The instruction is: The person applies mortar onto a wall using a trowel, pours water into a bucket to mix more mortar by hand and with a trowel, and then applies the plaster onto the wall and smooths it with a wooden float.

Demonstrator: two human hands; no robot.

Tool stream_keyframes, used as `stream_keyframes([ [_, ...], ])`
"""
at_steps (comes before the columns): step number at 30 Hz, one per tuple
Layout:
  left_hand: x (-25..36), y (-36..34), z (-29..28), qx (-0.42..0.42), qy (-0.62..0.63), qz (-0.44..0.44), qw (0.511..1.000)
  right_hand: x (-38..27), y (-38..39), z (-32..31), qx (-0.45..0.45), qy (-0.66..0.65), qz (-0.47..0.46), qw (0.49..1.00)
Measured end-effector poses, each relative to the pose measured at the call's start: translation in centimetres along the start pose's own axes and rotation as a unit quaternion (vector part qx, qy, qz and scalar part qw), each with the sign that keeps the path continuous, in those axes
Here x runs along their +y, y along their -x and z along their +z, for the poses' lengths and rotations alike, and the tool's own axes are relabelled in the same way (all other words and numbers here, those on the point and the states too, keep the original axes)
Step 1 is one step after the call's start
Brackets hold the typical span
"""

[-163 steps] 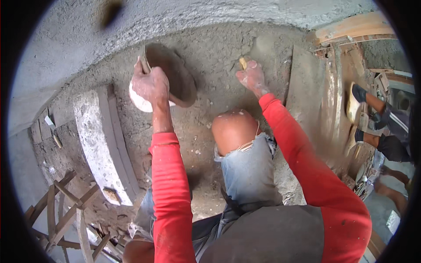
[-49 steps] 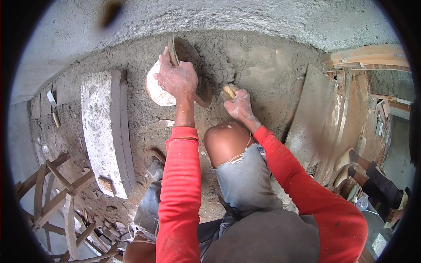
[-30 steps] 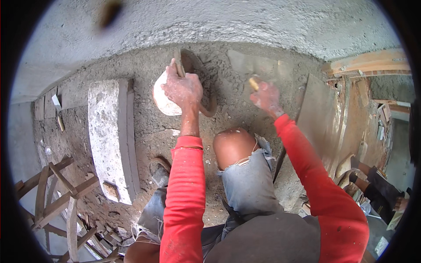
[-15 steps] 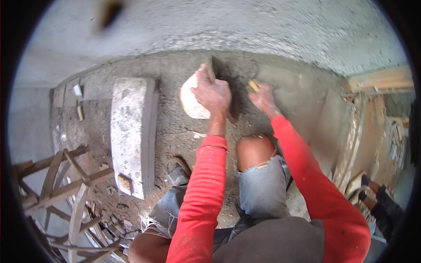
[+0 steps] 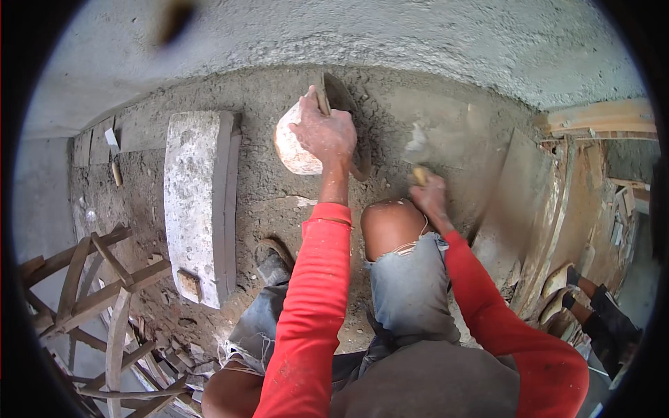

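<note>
Mortar pan gripped, trowel blurred at the foot of the wall.

Left to right: a concrete block [image 5: 198, 202] lies on the dirt floor; the left hand [image 5: 324, 132] clamps the rim of a tilted white mortar pan [image 5: 296, 143]; the right hand [image 5: 431, 195] closes round a trowel [image 5: 417, 150], blade low against the rough wall [image 5: 390, 35].

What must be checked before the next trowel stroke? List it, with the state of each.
1. Left hand grips the white pan: ok.
2. Right hand closed on the trowel: ok.
3. Load on the trowel blade: cannot tell, it is blurred.
4. What the white pan holds: cannot tell, hidden from this angle.
5. Concrete block apart from both hands: ok.
</note>
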State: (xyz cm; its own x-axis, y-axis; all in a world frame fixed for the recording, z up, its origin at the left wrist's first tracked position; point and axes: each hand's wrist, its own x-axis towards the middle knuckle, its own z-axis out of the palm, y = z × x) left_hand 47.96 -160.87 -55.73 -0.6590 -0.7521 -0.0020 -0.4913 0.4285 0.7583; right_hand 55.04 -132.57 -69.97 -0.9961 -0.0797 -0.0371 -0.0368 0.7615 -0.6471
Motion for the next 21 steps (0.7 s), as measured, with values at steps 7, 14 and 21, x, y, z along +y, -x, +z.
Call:
stream_keyframes([
  [7,0.2,0.0,-0.1,0.063,0.005,0.03,0.998,-8.0,-4.5,1.7,-0.07,-0.078,-0.032,0.994],
  [14,-1.4,-1.1,-2.1,0.035,0.058,0.043,0.997,-9.9,-3.8,-5.2,-0.099,0.028,-0.102,0.989],
  [21,-14.9,-2.0,-14.6,-0.017,0.434,-0.142,0.89,-5.4,-1.3,-11.1,-0.017,-0.04,-0.024,0.999],
])
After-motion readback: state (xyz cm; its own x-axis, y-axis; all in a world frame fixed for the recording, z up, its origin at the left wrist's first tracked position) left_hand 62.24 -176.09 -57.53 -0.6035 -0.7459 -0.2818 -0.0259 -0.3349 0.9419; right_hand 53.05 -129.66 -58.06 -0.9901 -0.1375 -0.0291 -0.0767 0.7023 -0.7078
